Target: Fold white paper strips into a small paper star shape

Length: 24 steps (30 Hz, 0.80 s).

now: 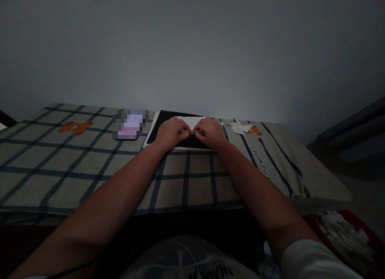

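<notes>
A sheet of white paper (pixel 192 122) lies over a black board or folder (pixel 161 124) on the table. Both of my hands rest on it, close together. My left hand (pixel 170 132) pinches the near edge of the paper between thumb and fingers. Just beside it, my right hand (pixel 212 132) pinches the same edge, its thumb pointing toward the left one. Under the hands the black surface shows. Part of the paper is hidden behind my fingers.
A phone with a lit, blurred screen (pixel 129 125) lies left of the board. White paper pieces (pixel 241 128) are at the right. The checked tablecloth (pixel 99 158) bears orange bear prints. A wall (pixel 192 50) stands behind; a red container (pixel 345 235) sits low at the right.
</notes>
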{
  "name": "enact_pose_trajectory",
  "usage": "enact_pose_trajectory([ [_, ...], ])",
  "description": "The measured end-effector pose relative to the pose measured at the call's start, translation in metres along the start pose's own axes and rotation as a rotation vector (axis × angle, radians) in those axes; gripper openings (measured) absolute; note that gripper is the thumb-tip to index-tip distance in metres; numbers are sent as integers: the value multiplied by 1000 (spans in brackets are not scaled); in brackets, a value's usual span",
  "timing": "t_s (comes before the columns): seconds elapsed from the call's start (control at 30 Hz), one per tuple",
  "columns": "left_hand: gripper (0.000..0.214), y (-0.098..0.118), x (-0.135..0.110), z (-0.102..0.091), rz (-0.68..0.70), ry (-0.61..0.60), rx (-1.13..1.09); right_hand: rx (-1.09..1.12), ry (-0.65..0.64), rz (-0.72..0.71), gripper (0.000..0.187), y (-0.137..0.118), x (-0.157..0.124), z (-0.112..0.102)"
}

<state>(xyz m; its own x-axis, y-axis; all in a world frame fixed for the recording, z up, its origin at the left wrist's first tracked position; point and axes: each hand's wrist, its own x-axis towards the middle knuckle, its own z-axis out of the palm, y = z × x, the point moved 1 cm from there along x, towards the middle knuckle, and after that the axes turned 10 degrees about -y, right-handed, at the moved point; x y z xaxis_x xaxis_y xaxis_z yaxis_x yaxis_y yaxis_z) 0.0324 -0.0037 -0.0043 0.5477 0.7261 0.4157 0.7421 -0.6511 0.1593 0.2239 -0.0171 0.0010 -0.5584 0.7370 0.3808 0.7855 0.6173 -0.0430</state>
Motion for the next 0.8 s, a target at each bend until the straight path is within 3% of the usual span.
enact_pose_trajectory([
  [0.4, 15, -18, 2, -7, -35, 18, -6, -20, 36, 81, 14, 19, -2, -3],
  [0.8, 17, -20, 1, -9, -58, 37, 16, -7, 45, 94, 13, 23, 0, 1],
])
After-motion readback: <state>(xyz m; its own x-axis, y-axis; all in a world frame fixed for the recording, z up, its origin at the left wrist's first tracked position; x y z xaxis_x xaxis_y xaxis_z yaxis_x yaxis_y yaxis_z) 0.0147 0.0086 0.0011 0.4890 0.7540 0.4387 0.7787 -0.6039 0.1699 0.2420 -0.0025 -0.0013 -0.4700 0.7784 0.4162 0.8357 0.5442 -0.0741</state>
